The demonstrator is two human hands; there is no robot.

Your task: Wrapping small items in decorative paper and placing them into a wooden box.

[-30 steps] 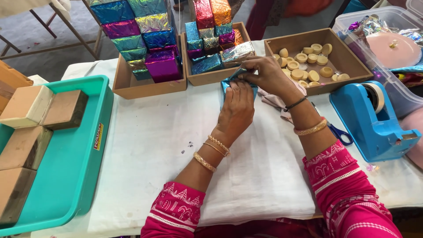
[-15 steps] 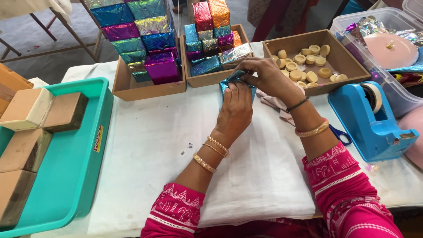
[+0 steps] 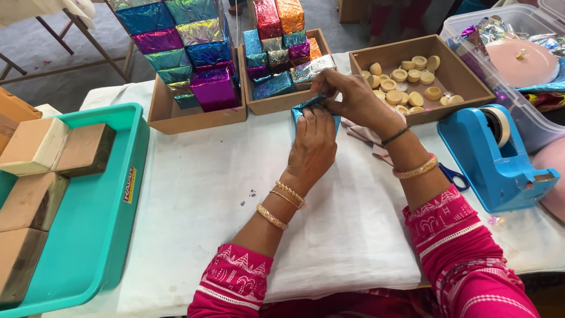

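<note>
My left hand (image 3: 312,147) and my right hand (image 3: 350,97) both grip a small block half wrapped in shiny blue foil (image 3: 299,111), held upright on the white cloth (image 3: 235,194) near the table's far edge. The left hand covers the block's front, the right pinches the foil at its top. Most of the block is hidden by my fingers.
Behind stand two wooden trays of foil-wrapped blocks (image 3: 194,59) (image 3: 276,53) and a third tray of small round pieces (image 3: 412,76). A blue tape dispenser (image 3: 494,156) and blue-handled scissors (image 3: 453,175) lie at right. A teal tray (image 3: 112,212) with bare wooden blocks (image 3: 35,147) sits left.
Both hands stay on the blue-foil block; the right hand's fingers have shifted slightly along its top edge. Nothing else has moved.
</note>
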